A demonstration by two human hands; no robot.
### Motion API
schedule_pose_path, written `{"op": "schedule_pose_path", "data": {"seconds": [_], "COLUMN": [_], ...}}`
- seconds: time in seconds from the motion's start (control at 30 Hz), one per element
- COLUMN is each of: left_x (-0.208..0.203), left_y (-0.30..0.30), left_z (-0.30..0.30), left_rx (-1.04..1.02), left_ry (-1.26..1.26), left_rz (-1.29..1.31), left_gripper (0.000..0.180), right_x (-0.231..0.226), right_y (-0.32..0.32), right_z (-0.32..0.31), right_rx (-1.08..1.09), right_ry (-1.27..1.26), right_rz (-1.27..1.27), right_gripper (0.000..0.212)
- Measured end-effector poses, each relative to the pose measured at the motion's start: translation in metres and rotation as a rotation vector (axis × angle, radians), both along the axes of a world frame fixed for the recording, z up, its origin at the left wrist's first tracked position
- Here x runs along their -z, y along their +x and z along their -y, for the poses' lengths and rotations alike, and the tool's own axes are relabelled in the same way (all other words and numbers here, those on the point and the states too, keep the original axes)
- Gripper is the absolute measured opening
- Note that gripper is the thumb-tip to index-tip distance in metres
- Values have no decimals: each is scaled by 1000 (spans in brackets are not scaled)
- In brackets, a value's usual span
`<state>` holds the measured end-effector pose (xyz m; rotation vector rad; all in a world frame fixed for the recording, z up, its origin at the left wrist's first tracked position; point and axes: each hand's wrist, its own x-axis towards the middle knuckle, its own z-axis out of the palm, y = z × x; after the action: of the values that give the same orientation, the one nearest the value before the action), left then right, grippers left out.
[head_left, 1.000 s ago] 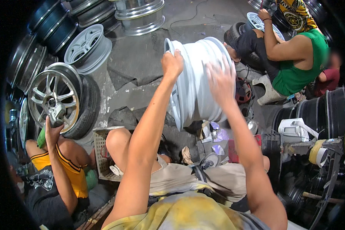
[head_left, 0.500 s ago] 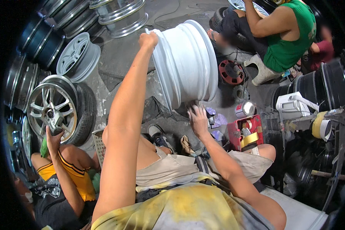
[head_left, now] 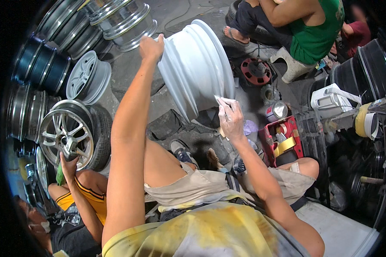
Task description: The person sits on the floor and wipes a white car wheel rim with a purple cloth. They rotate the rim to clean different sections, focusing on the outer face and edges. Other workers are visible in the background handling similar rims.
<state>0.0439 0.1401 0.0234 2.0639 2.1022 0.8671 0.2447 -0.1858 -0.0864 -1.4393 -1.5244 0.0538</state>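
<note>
A white-coated wheel rim (head_left: 197,64) stands tilted in front of me, its ridged barrel facing me. My left hand (head_left: 151,47) is closed over the rim's left edge, arm stretched out. My right hand (head_left: 231,118), dusted with white powder, is at the barrel's lower right side. Its fingers are bent and drawn together around something small and pale at their tips that I cannot make out. Whether those fingertips touch the barrel is unclear.
On the left, a co-worker holds a tool at a silver spoked wheel (head_left: 68,135) beside a tire (head_left: 101,139); stacked rims stand behind. A person in green sits at upper right. Near my right knee are a red toolbox (head_left: 300,143) and a tin can (head_left: 279,110).
My right hand has come up from beneath the rim to its lower right side, fingers drawn together. The left hand keeps its hold on the edge, and the view has shifted slightly.
</note>
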Motion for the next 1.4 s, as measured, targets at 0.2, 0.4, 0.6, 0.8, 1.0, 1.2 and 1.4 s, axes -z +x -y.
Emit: {"op": "schedule_pose_path", "data": {"seconds": [0.2,0.4,0.6,0.8,1.0,1.2,1.4], "left_x": [1,3,9,15,17,11,13], "left_y": [26,52,52,15,3,-4,-13], "left_z": [44,104,123,62,19,-35,-90], "left_rx": [653,719,688,334,139,-103,-96], "left_ry": [131,36,106,242,95,-161,-253], "left_rz": [-506,-765,-774,-399,230,399,406], "left_gripper": [122,167,156,109,62,54,55], "right_x": [84,122,150,152,165,189,198], "right_y": [21,22,31,28,20,13,12], "right_z": [65,81,92,93,95,97,98], "right_rx": [55,-20,-128,-93,-66,-140,-179], "right_ry": [-255,-448,-411,-597,-674,-750,-822], "right_rz": [-126,-89,254,-58,-120,-135,-161], "right_gripper": [18,19,16,23,27,32,29]}}
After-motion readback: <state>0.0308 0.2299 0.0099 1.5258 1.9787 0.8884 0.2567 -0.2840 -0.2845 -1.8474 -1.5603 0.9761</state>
